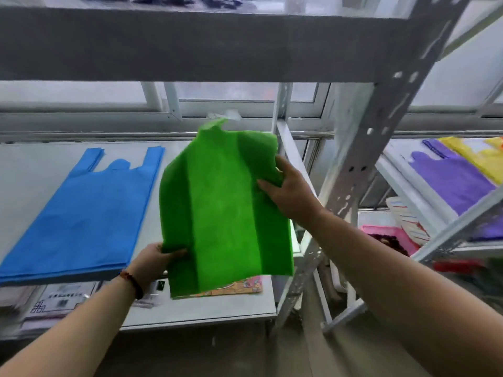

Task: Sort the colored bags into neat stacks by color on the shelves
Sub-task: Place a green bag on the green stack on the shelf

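Observation:
A green bag (223, 210) hangs in the air in front of the middle shelf (32, 170), held flat by both hands. My left hand (153, 261) grips its lower left corner. My right hand (290, 191) pinches its upper right edge. A neat stack of blue bags (84, 219) lies on the shelf to the left of the green one. On the neighbouring rack to the right lie purple bags (451, 178) and yellow bags (479, 156).
A grey upright post (362, 164) stands just right of my right hand. Another shelf board (190, 42) runs overhead. On the lower shelf lie printed papers (62, 297) and an orange printed bag (234, 288). A pink basket (389, 236) sits low on the right.

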Demonstrator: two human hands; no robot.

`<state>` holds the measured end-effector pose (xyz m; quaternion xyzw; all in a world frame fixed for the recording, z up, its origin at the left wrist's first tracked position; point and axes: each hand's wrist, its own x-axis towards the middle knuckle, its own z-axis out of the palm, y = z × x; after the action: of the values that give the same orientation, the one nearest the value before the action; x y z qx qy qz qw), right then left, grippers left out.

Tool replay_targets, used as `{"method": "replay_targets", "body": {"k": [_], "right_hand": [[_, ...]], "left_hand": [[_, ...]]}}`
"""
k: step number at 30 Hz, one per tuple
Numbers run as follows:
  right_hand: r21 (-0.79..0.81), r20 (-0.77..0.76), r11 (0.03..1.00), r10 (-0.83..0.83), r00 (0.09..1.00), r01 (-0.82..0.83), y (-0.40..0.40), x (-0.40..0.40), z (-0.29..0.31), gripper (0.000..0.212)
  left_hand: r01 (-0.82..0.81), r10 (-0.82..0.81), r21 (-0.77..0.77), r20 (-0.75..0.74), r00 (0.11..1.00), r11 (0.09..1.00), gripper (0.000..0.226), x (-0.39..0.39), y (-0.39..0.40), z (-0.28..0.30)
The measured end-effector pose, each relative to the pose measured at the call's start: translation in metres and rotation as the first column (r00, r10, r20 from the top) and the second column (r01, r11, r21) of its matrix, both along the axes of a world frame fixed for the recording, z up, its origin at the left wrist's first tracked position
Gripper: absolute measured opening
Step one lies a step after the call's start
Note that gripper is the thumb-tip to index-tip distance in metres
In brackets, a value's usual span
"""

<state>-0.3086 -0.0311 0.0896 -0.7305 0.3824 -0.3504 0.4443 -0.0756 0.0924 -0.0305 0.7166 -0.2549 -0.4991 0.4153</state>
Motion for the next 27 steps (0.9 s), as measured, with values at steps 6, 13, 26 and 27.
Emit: {"method": "replay_targets", "body": {"k": [6,13,26,27], "right_hand": [[-0.139,0.093,0.989,-0.046,0.995,0.059,0.069,-0.124,0.053,0.034],[-0.102,0.182,0.918,-0.361,0.914,0.383,0.116,-0.301,0.072,0.041],[0.272,0.275,0.587,-0.807,0.523,0.763,0.123,-0.576,0.033,0.023],[0.286,0.269,0.560,-0.826,0.496,0.778,0.120,-0.596,0.029,0.026]], "left_hand": [[0.076,-0.090,-0.220,-0.058,0.994,0.973,0.007,-0.109,0.016,0.027],[0.346,-0.390,-0.259,-0.143,0.910,0.902,0.038,-0.265,0.009,0.049],[0.768,-0.794,-0.262,0.012,0.608,0.584,0.014,-0.527,-0.077,0.051],[0.785,-0.812,-0.262,0.007,0.583,0.562,0.011,-0.548,-0.087,0.049]]}}
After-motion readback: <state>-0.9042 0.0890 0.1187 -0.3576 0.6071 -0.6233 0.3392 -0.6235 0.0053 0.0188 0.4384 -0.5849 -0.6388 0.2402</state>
